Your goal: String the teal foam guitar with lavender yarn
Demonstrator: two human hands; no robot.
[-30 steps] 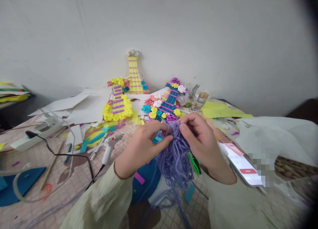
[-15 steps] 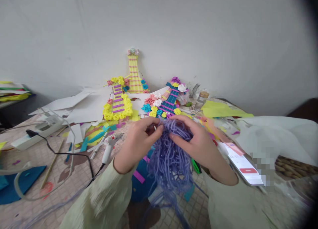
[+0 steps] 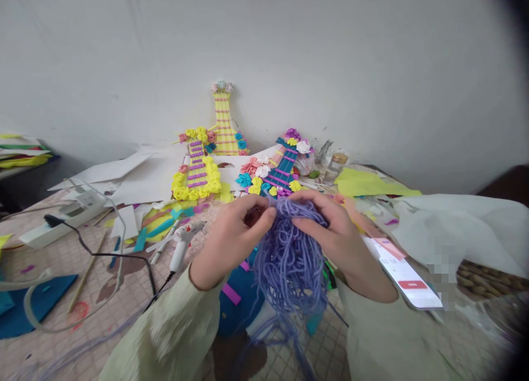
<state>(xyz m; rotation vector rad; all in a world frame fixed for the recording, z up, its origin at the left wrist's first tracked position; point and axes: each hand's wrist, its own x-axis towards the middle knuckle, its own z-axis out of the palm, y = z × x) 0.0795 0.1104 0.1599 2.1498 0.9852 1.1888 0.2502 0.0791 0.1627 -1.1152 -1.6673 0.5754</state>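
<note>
A tangled bundle of purple yarn [image 3: 291,262] hangs between both hands above the table. My left hand [image 3: 231,239] pinches the top left of the bundle with thumb and fingers closed. My right hand [image 3: 330,235] grips the top right of the same bundle, fingers curled over the strands. Loose strands trail down toward my lap. Both sleeves are pale green.
A white glue gun [image 3: 181,248] with a black cord lies left of my hands. A phone [image 3: 407,276] lies at the right. Paper guitar crafts with flowers [image 3: 197,172] [image 3: 278,172] stand at the back. Blue felt [image 3: 235,301] lies under the yarn. A power strip [image 3: 61,218] sits far left.
The yarn bundle has been pulled wider and spread apart. My right hand shifted from pinching the top to curling over it, and both hands rose slightly.
</note>
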